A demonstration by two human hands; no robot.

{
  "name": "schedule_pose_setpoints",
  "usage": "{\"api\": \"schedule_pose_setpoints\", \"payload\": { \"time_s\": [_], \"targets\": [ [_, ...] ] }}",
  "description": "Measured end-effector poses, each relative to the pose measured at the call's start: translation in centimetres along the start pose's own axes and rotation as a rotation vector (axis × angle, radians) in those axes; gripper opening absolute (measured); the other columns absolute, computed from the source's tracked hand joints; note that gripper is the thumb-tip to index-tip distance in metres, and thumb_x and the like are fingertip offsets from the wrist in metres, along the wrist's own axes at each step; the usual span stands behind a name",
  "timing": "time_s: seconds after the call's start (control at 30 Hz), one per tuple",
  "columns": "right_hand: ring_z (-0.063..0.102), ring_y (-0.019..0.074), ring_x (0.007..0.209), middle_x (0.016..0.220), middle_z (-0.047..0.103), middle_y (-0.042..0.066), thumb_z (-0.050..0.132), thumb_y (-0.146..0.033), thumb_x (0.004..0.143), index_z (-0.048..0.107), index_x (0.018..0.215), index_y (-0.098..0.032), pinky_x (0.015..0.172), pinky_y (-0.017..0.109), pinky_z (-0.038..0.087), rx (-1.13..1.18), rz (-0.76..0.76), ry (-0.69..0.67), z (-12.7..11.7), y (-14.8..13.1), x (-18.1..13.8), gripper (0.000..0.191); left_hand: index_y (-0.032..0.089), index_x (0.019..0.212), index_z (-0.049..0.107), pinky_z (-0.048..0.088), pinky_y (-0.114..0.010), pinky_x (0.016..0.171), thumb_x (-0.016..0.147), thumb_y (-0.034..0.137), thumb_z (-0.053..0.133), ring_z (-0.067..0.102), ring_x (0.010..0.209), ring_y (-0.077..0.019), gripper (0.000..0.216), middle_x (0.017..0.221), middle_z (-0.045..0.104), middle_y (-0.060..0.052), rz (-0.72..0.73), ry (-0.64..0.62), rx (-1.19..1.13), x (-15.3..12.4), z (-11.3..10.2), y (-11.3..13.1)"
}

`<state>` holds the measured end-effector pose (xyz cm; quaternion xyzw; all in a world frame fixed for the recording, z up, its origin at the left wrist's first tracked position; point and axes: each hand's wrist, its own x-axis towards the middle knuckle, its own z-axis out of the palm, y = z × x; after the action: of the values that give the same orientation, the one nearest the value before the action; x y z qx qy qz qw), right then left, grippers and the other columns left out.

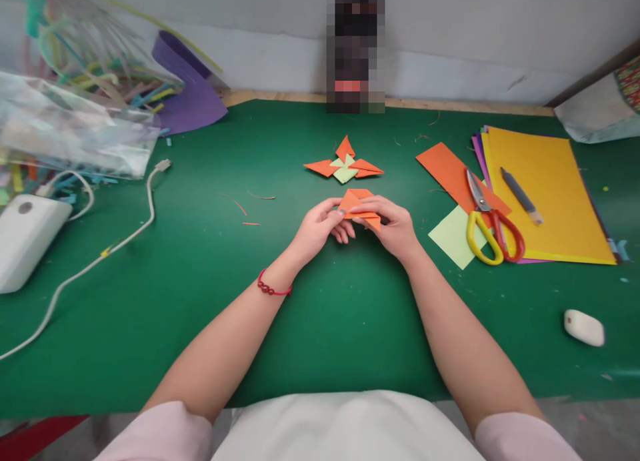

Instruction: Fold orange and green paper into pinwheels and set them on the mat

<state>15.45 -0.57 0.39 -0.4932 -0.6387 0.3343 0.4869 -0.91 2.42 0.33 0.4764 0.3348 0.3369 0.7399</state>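
Green tabletop [360,341], pale wall [270,54] behind. Left hand [320,224] and right hand [394,222] close together, both gripping one folded orange paper [356,197] between them, from its 9 and 3 o'clock sides. Bearings from the paper: orange-and-green star [344,170] at 12, near, not touching. Scissors [483,206] at 3, lying across an orange strip [444,169] and green square [453,235]; yellow sheet [565,201] beyond. Power bank [33,237] at 9, well apart. Purple sheet [193,97], 10.

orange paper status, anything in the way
Left hand, right hand: both holding. Orange paper: folded. Orange-and-green piece just beyond, seemingly not blocking.
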Motion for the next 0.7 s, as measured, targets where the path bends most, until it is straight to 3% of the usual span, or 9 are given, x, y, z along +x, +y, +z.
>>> {"api": "schedule_pose_setpoints", "payload": {
  "time_s": [0.2,0.4,0.53,0.7],
  "targets": [
    [0.062,0.0197,0.084,0.086,0.067,0.003,0.072,-0.041,0.069,0.073,0.075,-0.03,0.075,0.037,0.052,0.041,0.059,-0.065,-0.22,-0.19,-0.02,0.013,0.015,0.087,0.049,0.048,-0.019,0.051,0.084,0.039,0.055,0.063,0.053,-0.0097,0.024,0.066,0.068,-0.002,0.005,0.006,0.051,-0.07,-0.07,0.07],
    [0.063,0.0184,0.086,0.096,0.069,0.003,0.074,-0.033,0.068,0.071,0.093,-0.028,0.068,0.031,0.051,0.101,0.14,-0.054,-0.19,0.31,-0.39,0.026,0.016,0.087,0.047,0.051,-0.022,0.056,0.082,0.041,0.058,0.067,0.061,-0.0136,0.028,0.07,0.07,-0.005,0.009,0.024,0.023,-0.03,-0.15,-0.28],
    [0.063,0.0181,0.08,0.083,0.068,0.002,0.075,-0.032,0.067,0.072,0.078,-0.026,0.065,0.031,0.049,0.121,0.113,-0.027,-0.24,0.21,-0.3,0.013,0.015,0.087,0.05,0.051,-0.021,0.055,0.082,0.039,0.059,0.066,0.06,-0.0123,0.026,0.07,0.069,-0.004,0.037,0.025,0.03,-0.06,0.0,-0.45],
    [0.057,0.0172,0.073,0.076,0.061,0.002,0.076,-0.041,0.064,0.069,0.066,-0.025,0.059,0.031,0.046,0.032,0.092,0.057,0.0,-0.17,-0.12,0.018,0.015,0.083,0.051,0.049,-0.02,0.053,0.082,0.036,0.059,0.062,0.056,-0.0095,0.023,0.066,0.064,0.0,0.088,0.053,0.073,-0.1,0.32,-0.61]
  ]
}}
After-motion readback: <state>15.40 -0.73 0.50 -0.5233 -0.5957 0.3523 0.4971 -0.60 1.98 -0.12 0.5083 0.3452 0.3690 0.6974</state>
